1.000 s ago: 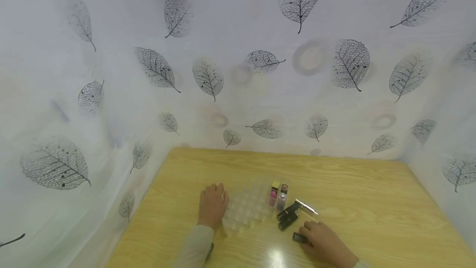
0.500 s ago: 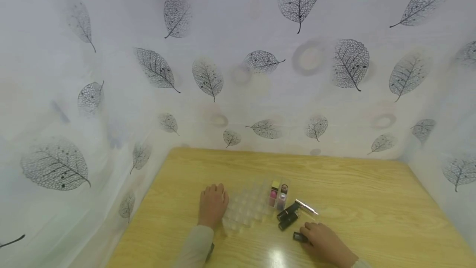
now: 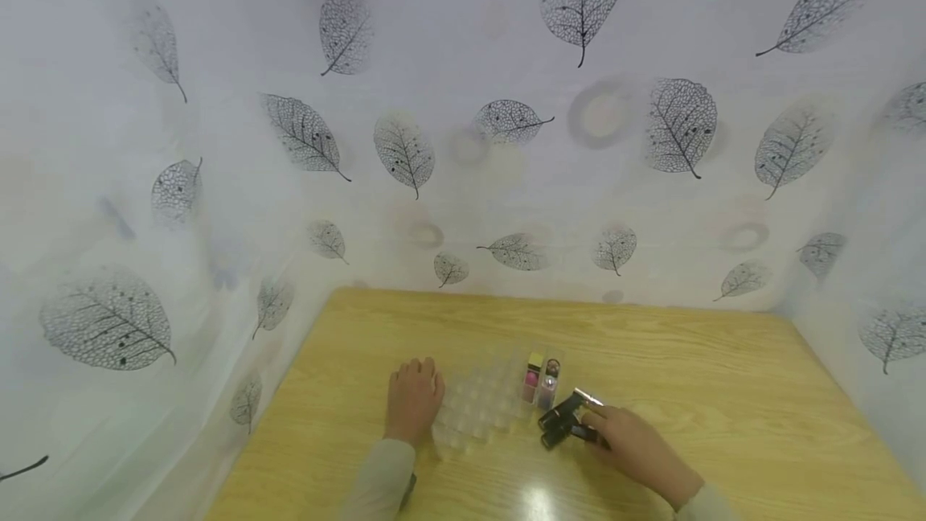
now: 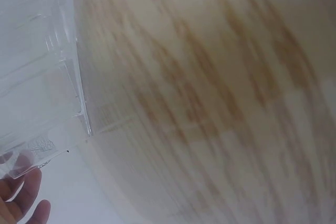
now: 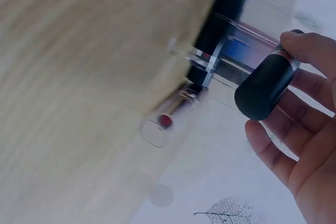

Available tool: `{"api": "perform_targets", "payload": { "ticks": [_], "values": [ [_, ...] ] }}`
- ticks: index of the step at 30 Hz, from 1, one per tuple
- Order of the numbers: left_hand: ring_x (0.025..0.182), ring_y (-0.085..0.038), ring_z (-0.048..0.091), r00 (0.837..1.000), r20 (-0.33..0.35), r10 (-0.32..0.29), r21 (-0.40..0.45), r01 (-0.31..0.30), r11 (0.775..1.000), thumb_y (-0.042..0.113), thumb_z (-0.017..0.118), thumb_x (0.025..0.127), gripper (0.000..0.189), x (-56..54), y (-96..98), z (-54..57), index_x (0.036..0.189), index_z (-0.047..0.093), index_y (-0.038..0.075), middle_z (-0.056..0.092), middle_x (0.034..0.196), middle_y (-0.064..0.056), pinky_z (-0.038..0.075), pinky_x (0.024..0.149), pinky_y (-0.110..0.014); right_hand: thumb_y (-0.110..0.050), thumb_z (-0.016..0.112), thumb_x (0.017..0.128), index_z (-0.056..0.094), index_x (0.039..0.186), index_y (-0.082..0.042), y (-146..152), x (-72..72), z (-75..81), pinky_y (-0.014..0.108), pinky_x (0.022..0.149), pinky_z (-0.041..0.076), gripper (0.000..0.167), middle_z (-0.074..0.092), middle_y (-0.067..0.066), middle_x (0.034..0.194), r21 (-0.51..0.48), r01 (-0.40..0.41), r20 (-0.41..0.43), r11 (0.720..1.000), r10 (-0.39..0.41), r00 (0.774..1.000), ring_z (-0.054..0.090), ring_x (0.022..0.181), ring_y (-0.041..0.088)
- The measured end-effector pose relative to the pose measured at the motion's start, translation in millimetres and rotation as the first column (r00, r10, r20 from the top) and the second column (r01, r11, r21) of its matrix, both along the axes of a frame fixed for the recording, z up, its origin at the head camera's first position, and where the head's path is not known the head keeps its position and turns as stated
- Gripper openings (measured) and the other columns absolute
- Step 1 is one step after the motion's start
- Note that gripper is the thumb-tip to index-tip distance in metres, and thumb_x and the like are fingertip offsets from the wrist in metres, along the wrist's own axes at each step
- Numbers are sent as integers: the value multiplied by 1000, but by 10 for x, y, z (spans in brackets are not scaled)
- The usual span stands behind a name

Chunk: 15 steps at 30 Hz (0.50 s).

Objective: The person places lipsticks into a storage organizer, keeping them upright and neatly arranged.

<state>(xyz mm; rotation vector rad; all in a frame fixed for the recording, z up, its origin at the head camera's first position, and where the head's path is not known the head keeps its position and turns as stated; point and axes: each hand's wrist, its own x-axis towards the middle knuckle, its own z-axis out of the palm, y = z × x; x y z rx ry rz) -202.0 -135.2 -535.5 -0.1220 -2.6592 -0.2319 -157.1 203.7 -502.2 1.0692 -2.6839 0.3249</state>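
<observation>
My right hand (image 3: 637, 445) pinches a black lipstick tube (image 5: 265, 85) with a silver band between thumb and fingers. In the head view it overlaps two more black lipstick tubes (image 3: 555, 434) lying on the table and hides part of a silver lipstick (image 3: 588, 397). A clear-ended lipstick with a red tip (image 5: 165, 121) shows in the right wrist view. My left hand (image 3: 415, 400) rests at the left side of a clear plastic lipstick organizer (image 3: 473, 404), fingers relaxed. From the left wrist, its fingertips (image 4: 31, 182) show right at the organizer's corner.
Several cosmetics, one pink (image 3: 531, 379) and one with a yellow top (image 3: 535, 358), stand in the organizer's right-end compartments. The wood-grain table (image 3: 687, 360) is bounded at the back and sides by a leaf-printed cloth (image 3: 448, 207).
My right hand has moved away from the table's near side, bringing its black tube over the other lipsticks. The left hand and organizer have stayed in place.
</observation>
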Motion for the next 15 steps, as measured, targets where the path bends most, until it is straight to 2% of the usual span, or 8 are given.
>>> {"api": "perform_targets", "payload": {
  "ticks": [5, 10, 12, 15],
  "values": [
    [65, -16, 47, 1000, -22, -1, 4, 1, 1000, 24, 60, 86, 14, -15, -5, -26, 86, 58, 10, 52, 72, -2, 44, 63, -35, -13, 79, 69, 64, 89, -8, -29, -69, 147, 13, 52, 43, 25, 56, -8, 72, -130, 7, -18, 991, -9, 1000, 46, 61, -6],
    [66, -17, 48, 1000, -17, -2, 10, 2, 1000, 24, 60, 86, 14, -20, -3, -34, 85, 57, 10, 53, 72, -2, 44, 63, -35, -14, 75, 74, 64, 95, -9, -100, -92, 355, 16, 56, 47, 25, 58, -11, 77, -227, 31, 24, 973, -26, 999, 48, 66, -7],
    [66, -17, 48, 1000, -11, -2, 11, 2, 1000, 24, 60, 87, 14, -18, 1, -31, 85, 57, 10, 53, 73, -3, 44, 63, -36, -12, 74, 75, 64, 97, -10, -136, -99, 436, 18, 59, 48, 24, 58, -12, 79, -266, 21, 33, 964, -12, 999, 49, 69, -7],
    [66, -18, 49, 1000, -4, 0, 8, 0, 1000, 24, 60, 87, 15, -13, 2, -25, 85, 57, 10, 54, 73, -3, 44, 63, -36, -10, 74, 75, 63, 97, -11, -185, -117, 519, 18, 61, 48, 25, 59, -13, 82, -315, -12, 1, 949, 13, 1000, 49, 71, -7]
  ]
}}
